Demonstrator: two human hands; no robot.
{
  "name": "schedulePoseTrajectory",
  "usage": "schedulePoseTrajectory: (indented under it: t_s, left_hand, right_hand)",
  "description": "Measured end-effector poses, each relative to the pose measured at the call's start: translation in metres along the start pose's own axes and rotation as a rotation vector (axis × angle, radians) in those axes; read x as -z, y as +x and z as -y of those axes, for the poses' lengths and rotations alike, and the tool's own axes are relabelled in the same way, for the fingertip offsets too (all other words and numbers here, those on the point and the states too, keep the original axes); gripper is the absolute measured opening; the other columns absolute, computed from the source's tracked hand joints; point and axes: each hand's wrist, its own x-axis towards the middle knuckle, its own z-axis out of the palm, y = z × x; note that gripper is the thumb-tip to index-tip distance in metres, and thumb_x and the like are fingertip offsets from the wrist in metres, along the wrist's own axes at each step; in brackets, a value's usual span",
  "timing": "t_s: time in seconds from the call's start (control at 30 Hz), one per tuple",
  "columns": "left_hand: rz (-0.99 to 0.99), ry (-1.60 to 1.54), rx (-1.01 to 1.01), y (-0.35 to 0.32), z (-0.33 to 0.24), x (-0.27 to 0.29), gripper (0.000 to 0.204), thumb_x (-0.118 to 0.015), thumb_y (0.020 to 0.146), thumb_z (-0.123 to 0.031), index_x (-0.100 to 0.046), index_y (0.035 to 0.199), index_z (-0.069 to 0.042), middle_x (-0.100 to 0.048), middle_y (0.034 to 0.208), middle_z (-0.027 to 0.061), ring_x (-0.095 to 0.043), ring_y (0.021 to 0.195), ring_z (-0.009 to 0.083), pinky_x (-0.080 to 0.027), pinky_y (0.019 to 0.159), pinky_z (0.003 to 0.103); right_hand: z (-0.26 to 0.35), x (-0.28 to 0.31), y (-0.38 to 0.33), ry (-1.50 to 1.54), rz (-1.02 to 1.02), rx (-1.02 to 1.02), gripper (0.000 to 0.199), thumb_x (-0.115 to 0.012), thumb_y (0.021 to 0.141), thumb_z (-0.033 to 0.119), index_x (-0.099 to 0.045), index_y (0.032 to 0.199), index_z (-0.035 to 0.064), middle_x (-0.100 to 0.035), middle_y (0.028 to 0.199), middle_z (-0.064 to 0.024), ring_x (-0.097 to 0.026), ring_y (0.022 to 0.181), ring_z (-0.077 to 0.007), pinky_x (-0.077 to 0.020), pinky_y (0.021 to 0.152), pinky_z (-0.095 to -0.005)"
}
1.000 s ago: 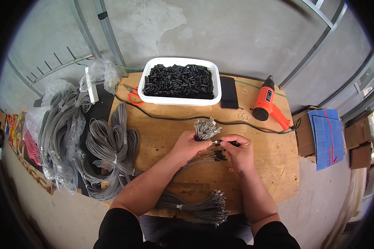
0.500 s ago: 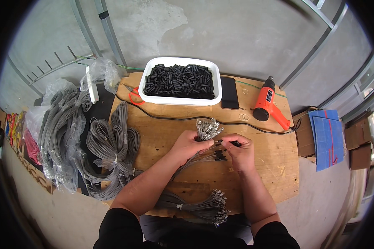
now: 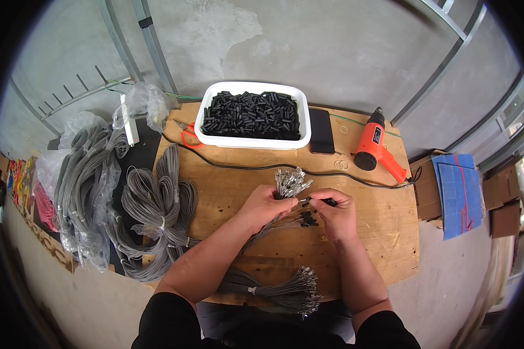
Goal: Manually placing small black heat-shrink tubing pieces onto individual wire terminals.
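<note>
My left hand (image 3: pixel 266 208) is wrapped around a bundle of metal-tipped wires (image 3: pixel 291 182) at the frame's centre. Just right of it, my right hand (image 3: pixel 335 212) pinches its fingers together, holding black sleeving (image 3: pixel 330 202). A second wire bundle (image 3: pixel 276 290) lies at lower centre, coiled grey cables (image 3: pixel 167 199) at left, a white tub (image 3: pixel 254 143) of black tube pieces (image 3: pixel 250 115) at upper centre, an orange heat gun (image 3: pixel 371 142) at upper right.

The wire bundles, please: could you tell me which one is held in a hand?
The bundle in the left hand, its silver ends fanning toward the white tub; the others lie unheld.
</note>
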Motion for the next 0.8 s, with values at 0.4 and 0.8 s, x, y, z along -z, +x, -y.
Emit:
schedulePoseTrajectory:
  t_s: [0.4,0.8]
  left_hand:
    - [0.07,-0.086,-0.026,0.0,0.004,0.001,0.018,-0.074,0.088,-0.019,-0.067,0.084,-0.003,-0.062,0.073,-0.0007,-0.054,0.065,0.0074,-0.041,0.06,0.024]
    - [0.128,-0.056,0.006,-0.003,-0.001,-0.003,0.012,-0.071,0.09,-0.011,-0.065,0.091,-0.001,-0.06,0.078,0.0008,-0.054,0.069,0.01,-0.044,0.065,0.027]
  right_hand:
    - [0.001,0.024,0.01,0.538,0.142,-0.422,0.031,-0.064,0.097,0.025,-0.066,0.11,-0.0025,-0.066,0.087,-0.0083,-0.044,0.058,-0.0083,-0.0314,0.045,-0.0168]
    - [0.002,0.025,0.009,0.509,0.284,-0.481,0.02,-0.068,0.095,0.018,-0.064,0.103,-0.0001,-0.065,0.085,-0.0073,-0.046,0.058,-0.0069,-0.0331,0.043,-0.017]
